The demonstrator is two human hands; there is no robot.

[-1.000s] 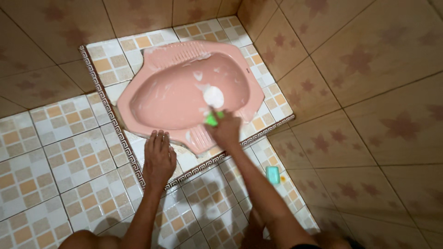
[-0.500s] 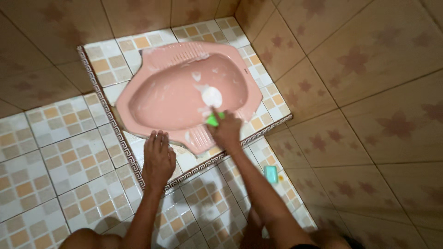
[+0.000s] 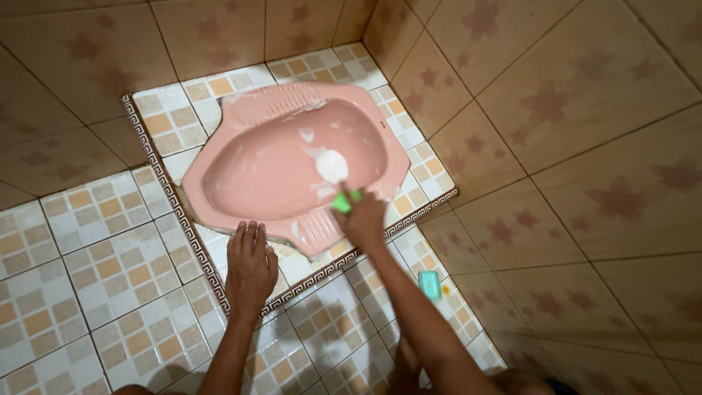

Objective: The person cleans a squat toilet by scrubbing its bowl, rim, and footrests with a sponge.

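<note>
Since a moment earlier your view had slid a little, so the pink squat toilet pan (image 3: 278,164) sat lower in frame, while both hands had kept nearly the same places against it. Your right hand (image 3: 363,218) was clamped on a green scrubber (image 3: 341,201), pressed on the inner slope of the bowl just below the foam-covered drain hole (image 3: 331,166). Your left hand (image 3: 251,263) lay flat and open on the tiled floor (image 3: 110,249), fingers touching the pan's near edge, holding nothing. That brace served you well: weight on the flat palm let the scrubbing arm work freely. Soap streaks clung near the far rim and around the drain, so short overlapping strokes outward from the hole would, I judge, have covered them best. A small teal soap bar (image 3: 429,284) lay on the floor beside your right forearm, well clear.
</note>
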